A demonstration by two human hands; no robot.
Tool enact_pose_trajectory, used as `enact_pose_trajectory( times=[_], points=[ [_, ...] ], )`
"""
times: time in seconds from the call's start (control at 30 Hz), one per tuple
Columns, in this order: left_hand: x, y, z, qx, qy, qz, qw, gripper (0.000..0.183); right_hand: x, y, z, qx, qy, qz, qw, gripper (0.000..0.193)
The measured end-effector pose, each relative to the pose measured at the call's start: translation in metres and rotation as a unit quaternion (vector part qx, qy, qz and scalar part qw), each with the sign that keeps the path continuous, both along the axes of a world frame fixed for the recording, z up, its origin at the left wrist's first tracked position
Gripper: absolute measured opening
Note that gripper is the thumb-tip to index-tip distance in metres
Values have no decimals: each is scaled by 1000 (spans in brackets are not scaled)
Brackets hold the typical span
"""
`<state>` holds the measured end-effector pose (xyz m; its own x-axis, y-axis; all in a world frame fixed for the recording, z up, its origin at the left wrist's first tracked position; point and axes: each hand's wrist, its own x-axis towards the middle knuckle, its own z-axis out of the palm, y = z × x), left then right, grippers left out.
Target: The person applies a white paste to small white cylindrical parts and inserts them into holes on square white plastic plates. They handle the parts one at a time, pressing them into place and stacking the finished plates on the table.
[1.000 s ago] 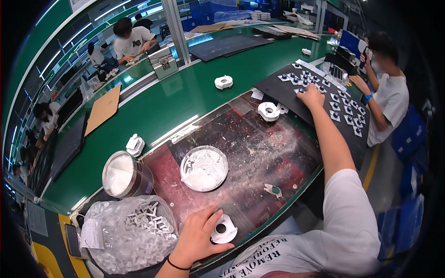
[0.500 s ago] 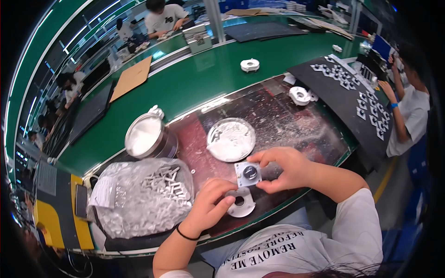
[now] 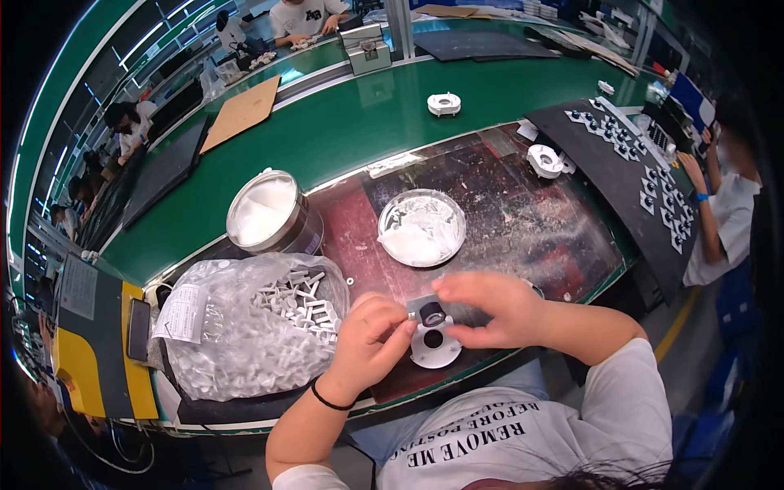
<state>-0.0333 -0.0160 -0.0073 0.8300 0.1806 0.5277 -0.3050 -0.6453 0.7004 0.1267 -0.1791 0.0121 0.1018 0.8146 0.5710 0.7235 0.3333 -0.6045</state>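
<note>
A black cylindrical lens (image 3: 431,314) on a small square plate is tilted above a round white housing (image 3: 436,353) with a dark central hole. My right hand (image 3: 498,309) reaches round the plate from the right, index finger at its far edge and thumb at its near edge; the fingers are closed on it, slightly blurred. My left hand (image 3: 369,336) is beside the lens on the left, thumb and index fingertip pinched together. A tiny pale bit shows at those fingertips, too small to name. The housing lies at the table's near edge, below both hands.
A clear bag (image 3: 237,359) of white plastic pegs lies left, below an open tin (image 3: 265,220) of white material. A round dish (image 3: 422,229) of white paste is ahead. White housings (image 3: 543,162) stand farther off. Lens plates cover a black board (image 3: 637,192) near a co-worker (image 3: 727,188).
The lens plate has tipped from facing up to a steep tilt and come closer over the housing. My right hand has turned with it. My left hand remains pinched beside it.
</note>
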Motion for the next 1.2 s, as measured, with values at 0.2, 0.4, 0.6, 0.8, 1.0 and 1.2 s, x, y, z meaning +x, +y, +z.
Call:
enact_pose_trajectory(
  times=[0.2, 0.4, 0.6, 0.8, 1.0, 1.2],
  points=[
    [3, 2, 5, 166, -80, -20, 983, 29, 14, -7, 7, -252, 299, 137, 910, 37],
    [2, 4, 3, 226, -119, -33, 966, 30, 6, -5, 5, -263, 246, 134, 923, 35],
    [-1, 9, 17, 126, 60, -26, 990, 64, -2, -6, 5, -212, 72, 4, 975, 34],
    [-1, 5, -5, 119, 101, -51, 986, 90, -19, -4, -7, -135, -97, 4, 986, 29],
    [1, 4, -10, 140, 85, -57, 985, 92, -18, -2, -10, -118, -142, 30, 982, 23],
    [0, 3, -4, 151, 130, -63, 978, 95, -18, 0, -5, -113, -182, 38, 976, 26]
  ],
)
